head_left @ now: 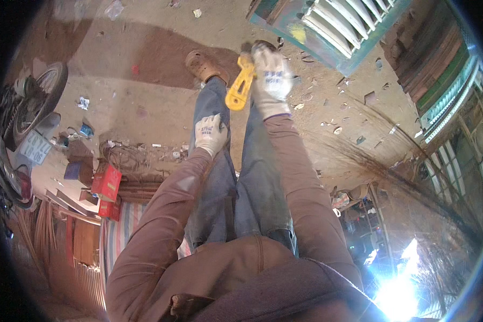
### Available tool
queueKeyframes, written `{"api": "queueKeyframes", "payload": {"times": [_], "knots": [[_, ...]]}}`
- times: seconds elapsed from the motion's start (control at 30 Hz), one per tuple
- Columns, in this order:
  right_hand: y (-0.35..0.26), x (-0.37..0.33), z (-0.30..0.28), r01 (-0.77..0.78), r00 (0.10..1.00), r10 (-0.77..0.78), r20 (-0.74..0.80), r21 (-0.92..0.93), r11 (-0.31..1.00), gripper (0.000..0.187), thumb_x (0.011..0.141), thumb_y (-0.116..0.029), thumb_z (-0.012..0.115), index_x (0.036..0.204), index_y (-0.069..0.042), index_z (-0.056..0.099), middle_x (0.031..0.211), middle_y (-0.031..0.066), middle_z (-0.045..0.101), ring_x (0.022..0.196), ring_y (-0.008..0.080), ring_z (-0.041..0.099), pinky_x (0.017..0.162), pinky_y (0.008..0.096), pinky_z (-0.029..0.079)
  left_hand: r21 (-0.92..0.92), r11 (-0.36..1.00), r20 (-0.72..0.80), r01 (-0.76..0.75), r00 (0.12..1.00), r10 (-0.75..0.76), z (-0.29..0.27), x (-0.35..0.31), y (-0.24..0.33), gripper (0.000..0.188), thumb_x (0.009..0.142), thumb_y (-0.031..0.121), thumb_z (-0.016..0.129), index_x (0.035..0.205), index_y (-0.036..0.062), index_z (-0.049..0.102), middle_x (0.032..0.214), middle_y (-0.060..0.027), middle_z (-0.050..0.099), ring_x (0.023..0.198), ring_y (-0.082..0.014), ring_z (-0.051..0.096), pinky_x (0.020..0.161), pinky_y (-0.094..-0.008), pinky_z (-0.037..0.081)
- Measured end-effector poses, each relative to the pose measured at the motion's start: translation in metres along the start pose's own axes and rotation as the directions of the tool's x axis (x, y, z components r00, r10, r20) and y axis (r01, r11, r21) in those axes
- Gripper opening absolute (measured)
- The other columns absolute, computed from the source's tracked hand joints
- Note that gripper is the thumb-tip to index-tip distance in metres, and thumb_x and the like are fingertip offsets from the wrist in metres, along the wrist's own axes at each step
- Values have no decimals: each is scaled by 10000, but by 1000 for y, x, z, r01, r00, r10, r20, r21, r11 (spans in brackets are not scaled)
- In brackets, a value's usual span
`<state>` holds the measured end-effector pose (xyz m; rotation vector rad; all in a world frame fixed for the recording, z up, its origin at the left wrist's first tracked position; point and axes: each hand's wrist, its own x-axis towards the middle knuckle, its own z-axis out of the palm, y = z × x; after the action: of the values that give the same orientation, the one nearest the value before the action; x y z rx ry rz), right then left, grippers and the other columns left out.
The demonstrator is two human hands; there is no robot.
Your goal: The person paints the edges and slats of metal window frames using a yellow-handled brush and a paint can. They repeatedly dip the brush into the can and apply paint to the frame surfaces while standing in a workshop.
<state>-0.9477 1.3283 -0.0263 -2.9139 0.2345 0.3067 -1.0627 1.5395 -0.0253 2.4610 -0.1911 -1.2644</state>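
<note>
My right hand point(272, 77), in a white glove with blue print, is out in front over the right shoe point(264, 45), slightly smeared by motion. Its fingers are closed on the dark end of a yellow flat tool point(239, 92) with a long slot, which hangs to the left of the hand; its exact kind is unclear. My left hand point(210, 134), gloved the same way, lies on my left leg near the knee, fingers bent over the trousers and holding nothing visible. A brown clog point(205, 65) is on my left foot.
A green metal frame with white bars point(327, 32) lies ahead on the right. A motorbike point(37, 102) stands at far left, red boxes point(106, 182) nearer. Thin rods point(381, 166) and stacked metal lengths point(440, 59) are at right. Scraps litter the dirt floor point(145, 115).
</note>
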Motion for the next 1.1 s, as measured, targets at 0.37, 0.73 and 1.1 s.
{"api": "queueKeyframes", "payload": {"times": [0.37,0.73,1.1], "knots": [[61,-2,-17,-340,912,320,-258,-38,940,364,819,-141,613,1177,-81,621,1101,129,673,967,291,645,795,408,508,31,999,-25,10,1000,-9,13,-3,-7,323,810,215,566,1086,61,634,1041,-136,660,1021,-306,591,897,-444,432],[10,3,-3,-45,905,142,-401,243,969,374,869,-158,571,1238,-104,595,1137,96,650,1013,259,624,849,366,514,60,998,-119,-23,992,30,2,-1,-5,323,791,214,582,1070,61,638,987,-125,661,975,-310,607,878,-430,450],[-43,4,4,-187,971,224,-87,313,931,436,840,-186,560,1269,-113,568,1236,79,598,1130,279,575,944,373,482,48,999,-1,-18,1000,18,-7,13,-10,311,804,204,569,1066,49,637,1005,-150,661,982,-321,601,869,-451,447]]}}
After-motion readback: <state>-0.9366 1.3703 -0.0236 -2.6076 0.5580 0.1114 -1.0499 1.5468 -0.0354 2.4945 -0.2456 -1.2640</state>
